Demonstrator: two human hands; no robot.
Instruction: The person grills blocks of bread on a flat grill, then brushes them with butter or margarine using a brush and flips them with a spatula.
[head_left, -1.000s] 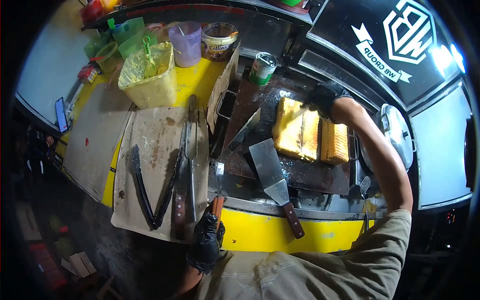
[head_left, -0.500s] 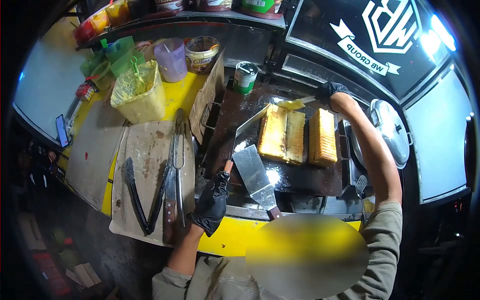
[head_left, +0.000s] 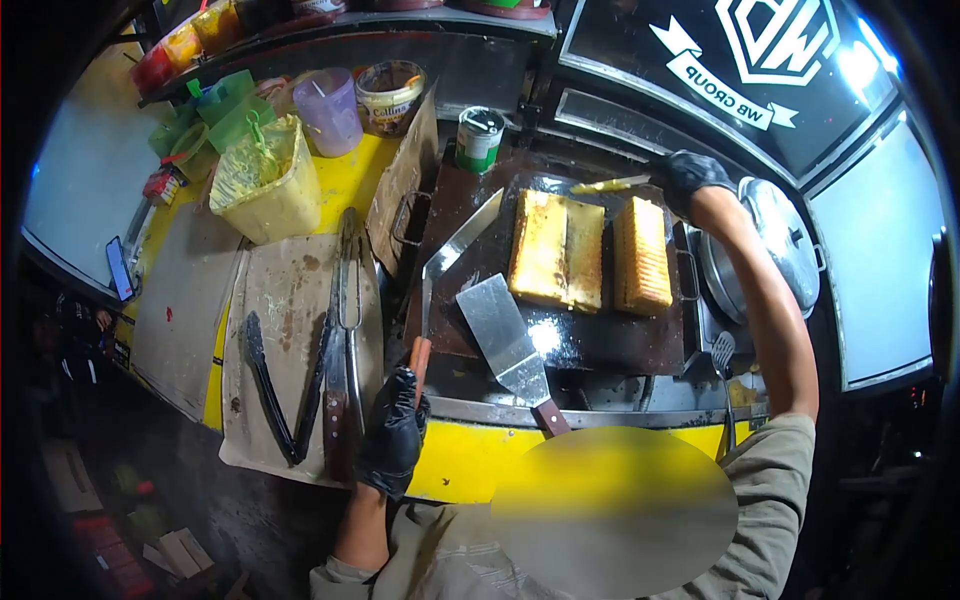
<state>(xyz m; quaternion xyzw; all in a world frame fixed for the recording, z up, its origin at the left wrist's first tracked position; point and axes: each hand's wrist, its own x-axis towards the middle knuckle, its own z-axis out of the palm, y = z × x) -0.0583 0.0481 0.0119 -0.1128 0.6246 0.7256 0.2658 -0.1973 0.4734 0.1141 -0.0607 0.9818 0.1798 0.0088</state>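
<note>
My left hand (head_left: 393, 440), in a black glove, is closed around the wooden handle of an offset spatula (head_left: 462, 240). The spatula's blade points up over the dark griddle (head_left: 630, 350), left of the bread and apart from it. My right hand (head_left: 695, 178), gloved too, grips a narrow yellow-smeared spreader (head_left: 612, 185) near the griddle's far edge; its handle is hidden in the glove. Two long browned bread pieces (head_left: 537, 250) lie side by side on the griddle. Right of them stands a third bread block (head_left: 643, 258) with a ridged side.
A wide metal scraper (head_left: 505, 335) rests on the griddle's front edge. Left lie black tongs (head_left: 268, 390) on cardboard, with a yellow-smeared tub (head_left: 268, 190) behind. A can (head_left: 480, 140) stands at the griddle's back corner, a lidded pot (head_left: 765, 250) at right.
My left hand has drawn the offset spatula down and left, away from the bread. The spreader in my right hand has moved off the bread, up and right.
</note>
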